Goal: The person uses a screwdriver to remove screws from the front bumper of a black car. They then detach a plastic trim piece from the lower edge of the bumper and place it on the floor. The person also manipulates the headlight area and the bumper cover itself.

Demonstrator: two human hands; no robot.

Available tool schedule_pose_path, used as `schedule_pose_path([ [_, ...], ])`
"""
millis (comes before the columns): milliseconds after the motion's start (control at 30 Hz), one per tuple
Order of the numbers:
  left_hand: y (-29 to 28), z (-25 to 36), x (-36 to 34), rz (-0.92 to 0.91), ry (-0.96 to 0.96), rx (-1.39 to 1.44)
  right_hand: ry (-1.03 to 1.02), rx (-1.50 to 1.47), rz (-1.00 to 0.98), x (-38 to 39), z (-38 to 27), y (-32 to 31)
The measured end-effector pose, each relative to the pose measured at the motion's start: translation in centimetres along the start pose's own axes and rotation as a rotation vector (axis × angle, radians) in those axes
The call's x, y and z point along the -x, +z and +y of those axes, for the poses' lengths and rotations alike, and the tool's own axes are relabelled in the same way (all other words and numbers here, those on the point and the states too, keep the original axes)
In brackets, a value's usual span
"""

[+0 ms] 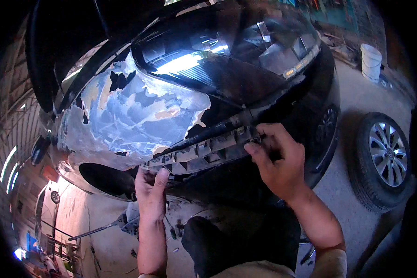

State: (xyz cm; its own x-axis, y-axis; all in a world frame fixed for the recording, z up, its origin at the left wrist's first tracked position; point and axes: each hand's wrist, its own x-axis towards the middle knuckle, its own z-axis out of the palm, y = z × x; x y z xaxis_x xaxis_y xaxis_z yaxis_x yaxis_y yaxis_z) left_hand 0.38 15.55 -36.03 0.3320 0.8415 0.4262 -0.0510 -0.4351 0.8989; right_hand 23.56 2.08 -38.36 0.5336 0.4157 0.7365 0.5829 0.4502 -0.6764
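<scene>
A long dark plastic bumper bracket point(204, 152) with a row of clip slots lies along the gap below the fender and headlight. My left hand point(150, 189) pinches its left end between thumb and fingers. At the other end, my right hand point(280, 162) grips it with thumb and bent forefinger. Above my left hand is the car fender point(139, 113), sanded to patchy grey, white and tan with ragged black edges. The large headlight point(227, 58) sits beyond the bracket, its clear lens reflecting bright light. The black bumper point(306, 116) curves past my right hand.
A loose wheel point(387, 153) with tire and silver spokes lies at the right. Behind it stands a white bucket point(371, 62). Below the left of the car, a grey jack point(127, 221) with a long handle rests on the concrete floor, among scattered tools.
</scene>
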Motion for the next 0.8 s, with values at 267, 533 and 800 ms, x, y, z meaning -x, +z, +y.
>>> schedule_pose_path([
  [267,0.5,-0.2,-0.2,-0.017,0.039,0.058,0.035,-0.014,0.005,0.0,0.5,0.1],
  [533,0.5,0.1,0.0,-0.036,0.064,-0.025,0.03,0.002,-0.005,0.6,0.7,0.3],
  [800,0.3,0.0,-0.1,-0.062,0.066,-0.028,0.043,-0.003,0.008,-0.6,0.4,0.3],
])
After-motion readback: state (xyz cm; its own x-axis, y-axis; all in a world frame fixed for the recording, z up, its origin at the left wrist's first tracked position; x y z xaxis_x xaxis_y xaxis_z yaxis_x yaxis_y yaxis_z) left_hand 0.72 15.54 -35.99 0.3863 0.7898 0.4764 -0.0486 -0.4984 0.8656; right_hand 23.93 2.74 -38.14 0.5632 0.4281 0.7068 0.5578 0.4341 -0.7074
